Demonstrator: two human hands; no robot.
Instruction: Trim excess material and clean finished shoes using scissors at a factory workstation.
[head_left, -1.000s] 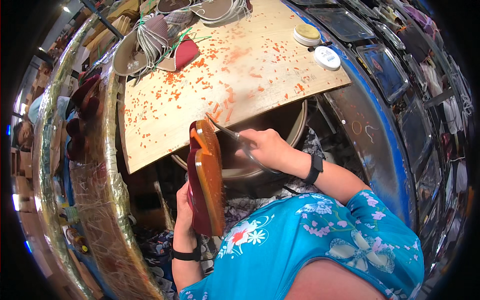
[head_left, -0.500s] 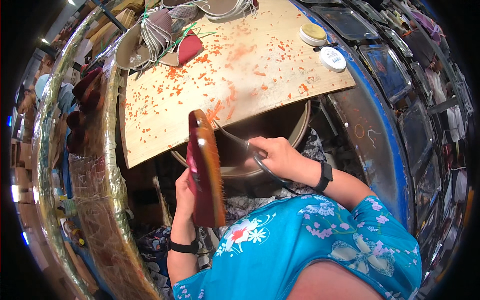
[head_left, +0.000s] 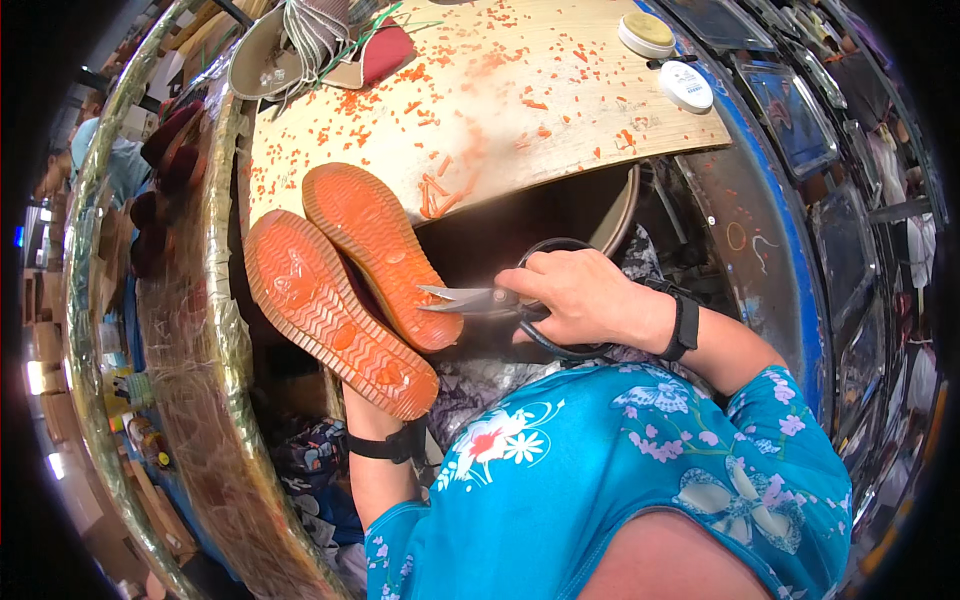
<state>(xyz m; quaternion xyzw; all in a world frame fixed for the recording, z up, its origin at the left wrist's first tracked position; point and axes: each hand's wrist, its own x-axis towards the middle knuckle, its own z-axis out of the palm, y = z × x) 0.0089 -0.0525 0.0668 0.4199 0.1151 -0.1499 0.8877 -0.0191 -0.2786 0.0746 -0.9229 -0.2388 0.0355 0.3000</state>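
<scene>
A pair of shoes is held up with the orange ridged soles facing me: the left shoe (head_left: 345, 330) overlaps the right shoe (head_left: 375, 250). My left hand (head_left: 361, 404) grips them from behind; its fingers are hidden and only the part by the wrist shows. In my right hand (head_left: 580, 295) is a pair of scissors (head_left: 492, 300) with black loop handles, my fingers wrapped round them. Their blades are slightly parted and point left, the tips over the lower end of the right shoe's sole. Whether they touch the rubber I cannot tell.
Orange rubber scraps lie scattered on a pale wooden board (head_left: 480, 120). At its far left are other shoes (head_left: 270, 60) with cords and a dark red piece. An open round tin (head_left: 647, 35) and its white lid (head_left: 686, 87) sit at far right. Below gapes a large round bin (head_left: 620, 210).
The shoes have turned from edge-on to soles facing me, and both soles now show. My right hand has rotated, bringing the scissors' blades over the right sole. The view has shifted slightly.
</scene>
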